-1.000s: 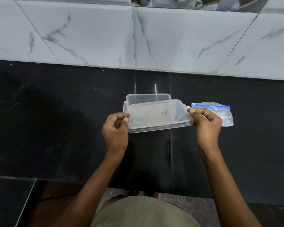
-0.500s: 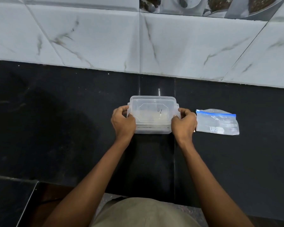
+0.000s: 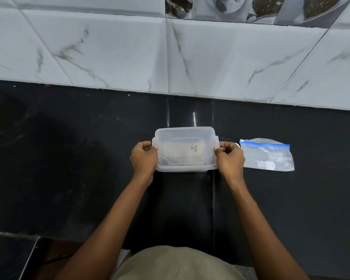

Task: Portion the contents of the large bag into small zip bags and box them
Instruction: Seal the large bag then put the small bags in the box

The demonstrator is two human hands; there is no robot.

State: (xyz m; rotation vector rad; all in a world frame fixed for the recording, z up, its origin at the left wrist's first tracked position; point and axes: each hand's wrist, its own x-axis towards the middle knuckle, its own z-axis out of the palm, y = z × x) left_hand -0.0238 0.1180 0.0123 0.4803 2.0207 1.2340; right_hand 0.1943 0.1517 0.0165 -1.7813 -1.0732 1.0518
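Centre of the frame, on the black counter: left hand with curled fingers gripping the left end of the clear plastic box, lid on. Right hand pinching the right end of the same box, so box held directly between both hands. Further right, just beside the right hand: large zip bag with blue strip, lying flat.

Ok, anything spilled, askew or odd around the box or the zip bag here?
Nothing stands out. The lid sits square on the clear box, gripped at its ends by the left hand and right hand. The zip bag lies flat beside it on the counter; no spill visible.
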